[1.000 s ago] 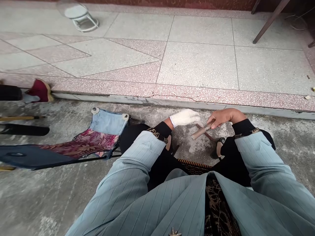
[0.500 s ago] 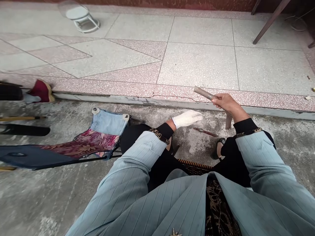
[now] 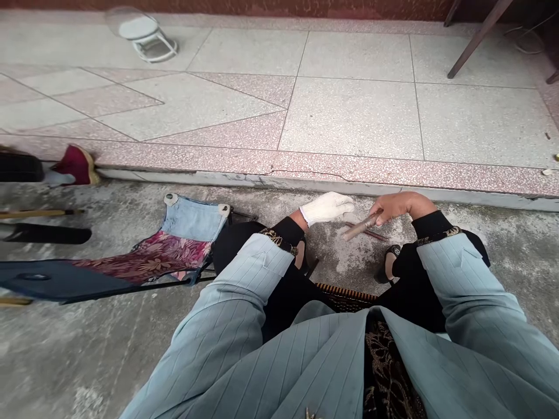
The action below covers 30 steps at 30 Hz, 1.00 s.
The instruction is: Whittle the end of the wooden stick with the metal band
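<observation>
My left hand point(image 3: 327, 207) wears a white knitted glove. It hovers over the concrete with its fingers stretched out together and nothing visible in them. My bare right hand point(image 3: 399, 205) is closed around a brown stick-like tool point(image 3: 360, 227). The tool's blunt end points down and left, toward the ground between my feet; its other end is hidden by my hand. Partly behind it, a thin reddish stick point(image 3: 376, 235) lies on the ground.
A raised terrazzo step point(image 3: 209, 176) runs across in front of me. To my left stands a folding chair point(image 3: 152, 253) with blue and floral fabric. Beyond it shows another person's red shoe point(image 3: 76, 164). A white stool point(image 3: 152, 43) stands at the back left.
My right hand has lowered and turned, swinging the brown tool from above the step's edge down toward the ground. My left hand has shifted slightly left and up.
</observation>
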Motion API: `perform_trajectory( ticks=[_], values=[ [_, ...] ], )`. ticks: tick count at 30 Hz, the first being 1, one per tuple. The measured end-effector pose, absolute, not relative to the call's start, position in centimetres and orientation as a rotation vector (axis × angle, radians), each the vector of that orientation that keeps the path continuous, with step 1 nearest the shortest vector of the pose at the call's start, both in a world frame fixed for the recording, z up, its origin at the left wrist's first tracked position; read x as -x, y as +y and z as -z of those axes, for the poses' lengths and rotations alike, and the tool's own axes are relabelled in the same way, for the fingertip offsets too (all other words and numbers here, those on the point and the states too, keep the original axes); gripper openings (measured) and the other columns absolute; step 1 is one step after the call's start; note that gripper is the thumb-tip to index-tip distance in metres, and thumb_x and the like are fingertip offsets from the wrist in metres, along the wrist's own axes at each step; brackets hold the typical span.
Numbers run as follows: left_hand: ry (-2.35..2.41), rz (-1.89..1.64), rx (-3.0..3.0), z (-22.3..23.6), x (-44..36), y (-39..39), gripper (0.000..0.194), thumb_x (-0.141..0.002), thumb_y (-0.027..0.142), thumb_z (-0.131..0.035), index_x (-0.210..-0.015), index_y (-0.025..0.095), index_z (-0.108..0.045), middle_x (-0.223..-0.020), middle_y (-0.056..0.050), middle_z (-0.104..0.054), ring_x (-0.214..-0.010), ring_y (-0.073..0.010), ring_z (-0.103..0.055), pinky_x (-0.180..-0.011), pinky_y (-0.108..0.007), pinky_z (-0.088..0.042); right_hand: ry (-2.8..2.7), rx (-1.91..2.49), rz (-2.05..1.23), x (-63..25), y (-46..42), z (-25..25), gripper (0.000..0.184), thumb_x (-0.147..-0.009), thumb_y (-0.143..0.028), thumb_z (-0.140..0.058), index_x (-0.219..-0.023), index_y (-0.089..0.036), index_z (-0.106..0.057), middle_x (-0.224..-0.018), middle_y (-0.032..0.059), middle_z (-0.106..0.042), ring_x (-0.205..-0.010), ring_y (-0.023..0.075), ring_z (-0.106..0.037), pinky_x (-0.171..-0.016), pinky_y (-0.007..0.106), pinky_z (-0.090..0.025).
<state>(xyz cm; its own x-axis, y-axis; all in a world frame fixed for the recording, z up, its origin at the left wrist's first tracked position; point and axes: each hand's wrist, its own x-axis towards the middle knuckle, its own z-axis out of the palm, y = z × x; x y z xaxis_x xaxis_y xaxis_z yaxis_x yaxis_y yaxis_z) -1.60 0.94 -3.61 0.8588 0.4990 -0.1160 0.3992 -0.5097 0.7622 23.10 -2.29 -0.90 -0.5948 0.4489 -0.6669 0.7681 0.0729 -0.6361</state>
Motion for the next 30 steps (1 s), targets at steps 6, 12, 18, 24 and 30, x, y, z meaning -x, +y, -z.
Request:
perform_trajectory(
  ticks=[6, 12, 18, 24, 30],
  values=[
    [0.741, -0.271, -1.933, 3.7, 1.6, 0.7, 0.042, -0.096, 0.046, -0.040, -0.083, 0.013, -0.063, -0.077, -0.004, -0.063, -0.064, -0.0117, -0.051, -0.063, -0.025, -0.039, 2.204, -1.463, 2.335, -24.4, -2.8, -1.2, 0.048, -0.075, -0.041, -0.076, -0.115, -0.015, -0.070, -0.083, 0.0007, -0.065, -0.066, 0.0098, -0.051, -0.063, 0.023, -0.042],
    [0.591, -0.099, -2.029, 4.9, 0.6, 0.1, 0.045, -0.097, 0.048, -0.038, -0.077, 0.014, -0.062, -0.071, -0.001, -0.060, -0.062, -0.0115, -0.050, -0.062, -0.025, -0.036, 2.008, -2.356, 2.207, -23.8, -2.1, 0.0, 0.030, -0.079, -0.039, -0.072, -0.094, -0.015, -0.067, -0.074, 0.0031, -0.061, -0.061, 0.0109, -0.051, -0.060, 0.025, -0.044],
    [0.550, -0.001, -2.139, 4.9, 0.6, 0.0, 0.045, -0.097, 0.044, -0.037, -0.074, 0.014, -0.062, -0.070, -0.002, -0.060, -0.062, -0.0124, -0.049, -0.064, -0.026, -0.034, 2.018, -2.206, 0.953, -22.7, -1.2, 1.6, 0.031, -0.087, -0.035, -0.062, -0.111, -0.017, -0.070, -0.102, 0.0108, -0.068, -0.086, 0.0227, -0.059, -0.070, 0.032, -0.041],
    [0.600, 0.047, -2.192, 4.8, 0.7, 0.0, 0.043, -0.096, 0.044, -0.039, -0.072, 0.015, -0.061, -0.071, -0.002, -0.061, -0.063, -0.0130, -0.051, -0.063, -0.026, -0.033, 1.979, -1.771, 0.780, -21.9, -1.8, 1.3, 0.028, -0.089, -0.032, -0.059, -0.108, -0.015, -0.070, -0.105, 0.0134, -0.068, -0.086, 0.0239, -0.060, -0.065, 0.031, -0.037],
    [0.614, -0.003, -2.221, 4.7, 0.7, 0.3, 0.039, -0.094, 0.042, -0.042, -0.076, 0.015, -0.063, -0.071, -0.002, -0.061, -0.066, -0.0138, -0.052, -0.064, -0.026, -0.035, 1.958, -1.239, 1.323, -22.2, -2.3, 1.3, 0.021, -0.081, -0.027, -0.066, -0.095, -0.014, -0.075, -0.081, 0.0058, -0.066, -0.070, 0.0164, -0.053, -0.064, 0.028, -0.036]
  ],
)
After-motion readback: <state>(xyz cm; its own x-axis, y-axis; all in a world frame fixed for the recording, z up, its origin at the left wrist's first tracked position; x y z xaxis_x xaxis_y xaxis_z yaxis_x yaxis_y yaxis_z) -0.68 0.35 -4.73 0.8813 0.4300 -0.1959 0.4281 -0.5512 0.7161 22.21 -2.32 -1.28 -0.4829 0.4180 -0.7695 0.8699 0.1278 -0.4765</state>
